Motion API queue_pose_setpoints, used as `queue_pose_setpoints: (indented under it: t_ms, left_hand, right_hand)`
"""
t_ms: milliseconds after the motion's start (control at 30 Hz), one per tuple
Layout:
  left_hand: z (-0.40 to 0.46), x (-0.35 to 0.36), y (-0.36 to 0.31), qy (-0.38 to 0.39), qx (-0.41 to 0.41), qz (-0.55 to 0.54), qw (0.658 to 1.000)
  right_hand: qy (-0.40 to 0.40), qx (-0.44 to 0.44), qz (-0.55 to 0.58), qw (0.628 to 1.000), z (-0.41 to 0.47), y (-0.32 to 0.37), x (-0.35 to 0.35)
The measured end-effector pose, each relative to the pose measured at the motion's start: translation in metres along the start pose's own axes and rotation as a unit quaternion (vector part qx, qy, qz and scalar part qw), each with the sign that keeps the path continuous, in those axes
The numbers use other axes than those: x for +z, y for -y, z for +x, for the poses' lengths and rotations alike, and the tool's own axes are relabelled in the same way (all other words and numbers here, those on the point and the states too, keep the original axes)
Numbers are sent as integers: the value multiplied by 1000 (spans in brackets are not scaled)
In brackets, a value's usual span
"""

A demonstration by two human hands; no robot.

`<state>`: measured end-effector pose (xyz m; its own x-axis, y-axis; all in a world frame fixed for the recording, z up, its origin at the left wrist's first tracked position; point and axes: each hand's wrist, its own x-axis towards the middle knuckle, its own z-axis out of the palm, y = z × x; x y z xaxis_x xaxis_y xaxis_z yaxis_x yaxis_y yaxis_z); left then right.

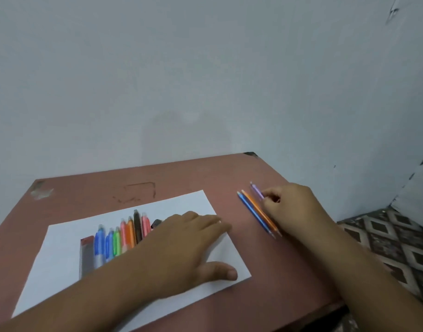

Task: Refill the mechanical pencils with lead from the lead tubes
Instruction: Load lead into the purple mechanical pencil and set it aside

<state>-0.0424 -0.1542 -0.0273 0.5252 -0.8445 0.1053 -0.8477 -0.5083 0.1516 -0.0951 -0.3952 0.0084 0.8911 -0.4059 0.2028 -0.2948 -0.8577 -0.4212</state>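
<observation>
Right hand pinches purple pencil; lower barrel hidden.

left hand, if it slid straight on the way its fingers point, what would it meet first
Probably the blue pencil, lying beside the orange pencil on the table; the left hand would first slide off the paper.

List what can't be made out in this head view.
- Dark item on the paper: mostly hidden behind the left hand.
- Purple pencil: near end covered by right hand fingers.
- Lead tubes: labels blurred, contents unreadable.
</observation>
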Motion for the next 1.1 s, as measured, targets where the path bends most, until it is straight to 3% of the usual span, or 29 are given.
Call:
queue_pose_setpoints:
  t_ms: [367,567,700,867,1033,1100]
  left_hand:
    - [31,-3,-9,-10,-27,50,998]
    - [22,-7,-3,-29,-35,5,999]
    - [2,-17,12,-71,-59,-14,996]
    - [-38,-28,44,-112,-115,-4,987]
    - [-79,-27,71,-134,-189,-47,972]
    - [-92,-27,76,-130,-209,-53,968]
  right_hand:
    - [65,-5,-79,995,2,1,16]
    - [41,-20,-54,998,-2,3,21]
    - [-64,-136,-50,987,-14,5,27]
    - [-111,-318,-36,941,-27,31,34]
    - [-92,-459,-76,881,-34,59,40]
    - [-22,-446,-49,893,-32,73,46]
